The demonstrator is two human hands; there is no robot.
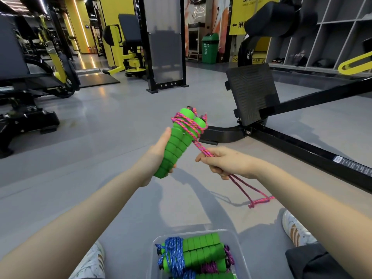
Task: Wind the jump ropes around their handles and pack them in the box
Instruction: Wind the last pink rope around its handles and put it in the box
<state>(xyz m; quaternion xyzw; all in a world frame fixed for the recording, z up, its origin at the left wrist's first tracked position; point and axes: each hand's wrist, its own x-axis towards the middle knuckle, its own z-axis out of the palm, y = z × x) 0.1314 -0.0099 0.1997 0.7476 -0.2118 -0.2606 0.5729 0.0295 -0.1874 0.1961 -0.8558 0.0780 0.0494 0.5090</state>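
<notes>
Clear plastic box point(201, 231) at 6 o'clock holds wound ropes, winding step now: left hand point(159, 154) grips paired green ribbed foam handles point(175, 146) dead centre, right hand point(225, 162) at 3 o'clock pinches pink braided rope point(198, 147) taut, tail on floor at 4, so next wraps need slack fed up.

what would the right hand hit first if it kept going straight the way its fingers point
Probably the green handles gripped in the left hand: the right hand, pinching the pink rope, points left at them across a gap. Depth is unclear from one view.
</notes>
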